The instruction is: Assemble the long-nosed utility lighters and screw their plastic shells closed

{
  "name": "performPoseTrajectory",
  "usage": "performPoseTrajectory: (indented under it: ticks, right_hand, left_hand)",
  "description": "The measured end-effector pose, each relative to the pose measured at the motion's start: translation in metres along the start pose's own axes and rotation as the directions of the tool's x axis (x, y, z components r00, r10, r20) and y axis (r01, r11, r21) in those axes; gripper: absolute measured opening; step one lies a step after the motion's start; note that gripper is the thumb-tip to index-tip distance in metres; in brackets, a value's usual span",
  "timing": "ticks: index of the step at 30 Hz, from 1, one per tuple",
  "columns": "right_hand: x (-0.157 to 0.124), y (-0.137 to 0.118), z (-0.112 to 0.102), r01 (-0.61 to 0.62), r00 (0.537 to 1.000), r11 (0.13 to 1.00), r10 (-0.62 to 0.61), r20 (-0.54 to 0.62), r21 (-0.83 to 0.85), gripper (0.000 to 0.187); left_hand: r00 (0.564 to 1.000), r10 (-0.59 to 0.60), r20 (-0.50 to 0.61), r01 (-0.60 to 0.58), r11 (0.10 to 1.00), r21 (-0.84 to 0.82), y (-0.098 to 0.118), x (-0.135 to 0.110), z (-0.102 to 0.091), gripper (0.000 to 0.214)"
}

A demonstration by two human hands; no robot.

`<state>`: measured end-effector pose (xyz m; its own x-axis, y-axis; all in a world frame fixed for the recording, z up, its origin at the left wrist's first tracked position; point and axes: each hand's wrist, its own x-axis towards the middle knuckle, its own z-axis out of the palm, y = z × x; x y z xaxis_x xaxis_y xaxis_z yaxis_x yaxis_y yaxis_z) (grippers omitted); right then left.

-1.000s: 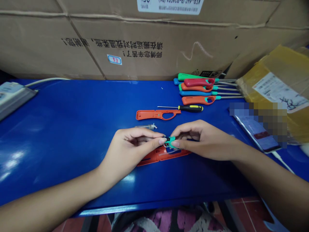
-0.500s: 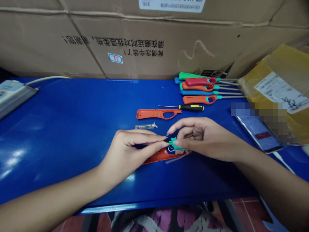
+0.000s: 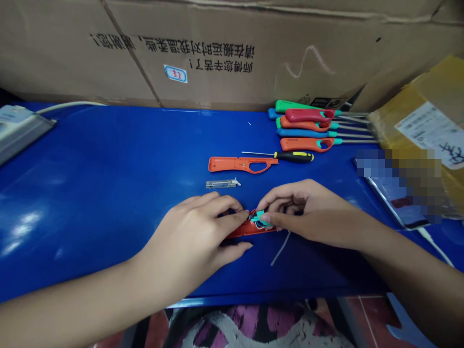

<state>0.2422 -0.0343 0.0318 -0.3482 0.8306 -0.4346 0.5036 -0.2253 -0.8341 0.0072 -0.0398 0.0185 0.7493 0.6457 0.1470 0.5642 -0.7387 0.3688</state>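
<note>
My right hand [image 3: 311,212] pinches a small teal trigger [image 3: 260,217] between thumb and fingers, over an orange lighter half-shell [image 3: 242,231] lying on the table. My left hand [image 3: 197,232] is beside it with the thumb spread away and the index fingertip at a small black part [image 3: 251,216] by the trigger. Thin pale wire loops under the trigger, and a narrow clear tube [image 3: 281,249] sticks out toward me. Behind the hands lie a transparent fuel tank [image 3: 221,184] and the other orange half-shell [image 3: 226,164]. My fingers hide part of the near shell.
A black and yellow screwdriver [image 3: 294,156] lies beyond the far shell. Several lighters [image 3: 304,144] are piled at the back right, near a taped yellow package [image 3: 427,125] and a phone [image 3: 395,198]. A large carton [image 3: 217,87] walls the back; a power strip [image 3: 23,135] sits left.
My left thumb has let go of the black part and spread away. The trigger has come lower over the half-shell, still in my right hand. The clear tube now points toward me. The view has shifted slightly.
</note>
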Motion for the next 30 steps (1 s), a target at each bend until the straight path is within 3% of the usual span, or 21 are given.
performPoseTrajectory:
  ticks: [7, 13, 19, 30]
  right_hand:
    - [0.0, 0.002, 0.008, 0.087, 0.993, 0.992, -0.094, -0.07, -0.096, 0.012]
    - [0.001, 0.004, 0.012, 0.155, 0.976, 0.975, -0.176, -0.131, -0.16, 0.012]
    - [0.001, 0.005, 0.013, 0.191, 0.962, 0.957, -0.227, -0.151, -0.219, 0.012]
    - [-0.003, 0.012, 0.016, 0.391, 0.85, 0.785, -0.508, -0.138, -0.48, 0.01]
  left_hand:
    - [0.999, -0.022, 0.03, 0.021, 0.999, 0.045, 0.001, -0.004, 0.0, 0.018]
    - [0.997, -0.049, 0.053, 0.053, 0.996, -0.077, 0.0, -0.004, 0.003, 0.021]
    - [0.999, -0.023, 0.046, 0.028, 0.995, -0.095, -0.001, -0.003, 0.003, 0.028]
    - [0.999, -0.01, 0.04, 0.013, 0.997, -0.078, 0.001, -0.003, 0.005, 0.022]
